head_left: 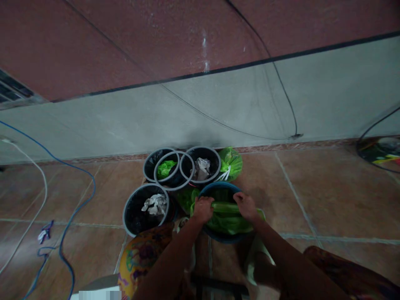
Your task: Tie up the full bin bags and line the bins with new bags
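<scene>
A green plastic bag (229, 223) lies partly inside a blue-rimmed bin (223, 240) on the floor between my legs. My left hand (203, 209) grips the bag's edge at the bin's left side. At the right, my right hand (246, 205) is closed on the same edge, so the bag stretches as a band between both hands. The dark inside of the bin shows behind that band. Some fingertips are hidden by the bag and by the hands themselves.
Bins with grey rims stand to the left: one in front (126, 216) and others near the wall. A loose grey ring (156, 177) rests across two of them. A tied green bag (235, 162) sits by the wall. A blue cable (93, 187) crosses the floor at left.
</scene>
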`<state>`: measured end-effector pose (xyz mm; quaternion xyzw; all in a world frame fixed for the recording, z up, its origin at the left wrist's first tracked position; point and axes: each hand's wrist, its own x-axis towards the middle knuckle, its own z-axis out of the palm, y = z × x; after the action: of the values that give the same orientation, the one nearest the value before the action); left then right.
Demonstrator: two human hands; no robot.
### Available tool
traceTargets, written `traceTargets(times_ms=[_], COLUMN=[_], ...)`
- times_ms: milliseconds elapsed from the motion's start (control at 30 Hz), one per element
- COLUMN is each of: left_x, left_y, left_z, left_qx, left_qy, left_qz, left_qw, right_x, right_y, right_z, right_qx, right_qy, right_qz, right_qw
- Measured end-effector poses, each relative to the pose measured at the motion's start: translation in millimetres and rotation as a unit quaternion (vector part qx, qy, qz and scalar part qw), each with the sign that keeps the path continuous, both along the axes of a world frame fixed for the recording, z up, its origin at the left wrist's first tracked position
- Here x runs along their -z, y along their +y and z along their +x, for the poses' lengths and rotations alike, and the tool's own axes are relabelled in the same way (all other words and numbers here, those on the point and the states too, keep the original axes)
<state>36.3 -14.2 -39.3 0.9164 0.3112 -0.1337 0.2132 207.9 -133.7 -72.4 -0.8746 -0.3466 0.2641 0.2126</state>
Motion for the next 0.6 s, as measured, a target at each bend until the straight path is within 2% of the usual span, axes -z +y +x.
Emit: traceTargets(times_ms=[67, 200, 300, 400, 500, 600], left_x=[1.9, 6.5, 9.6, 12.2, 14.6, 16.2], left_y=[1.4, 3.5, 2.8, 1.2, 0.0, -0.7], left_z=[1.1, -0.1, -4.6, -8.7, -10.6, -11.0], left_qx=[0.000, 0.008, 0.013, 0.007, -0.018, -0.039], left_qy=[0.012, 0.017, 0.009, 0.007, 0.007, 0.010], left_qz=[0.004, 0.008, 0.001, -0.005, -0.006, -0.009], left_qw=[1.000, 1.000, 1.000, 1.000, 1.000, 0.999], right_x=[2.2, 0.0, -0.6, 3.2, 8.4, 10.6], right_y=[0.3, -4.7, -10.0, -12.5, -12.0, -11.5], right_z=[2.7, -1.4, -7.5, -9.0, -5.3, 0.9], right_qx=[-0.039, -0.223, -0.260, -0.228, -0.130, -0.049], right_qy=[-0.006, -0.062, -0.119, -0.122, -0.057, 0.027], right_qz=[-0.010, -0.048, -0.102, -0.091, -0.012, 0.070], right_qw=[0.999, 0.972, 0.953, 0.962, 0.990, 0.996])
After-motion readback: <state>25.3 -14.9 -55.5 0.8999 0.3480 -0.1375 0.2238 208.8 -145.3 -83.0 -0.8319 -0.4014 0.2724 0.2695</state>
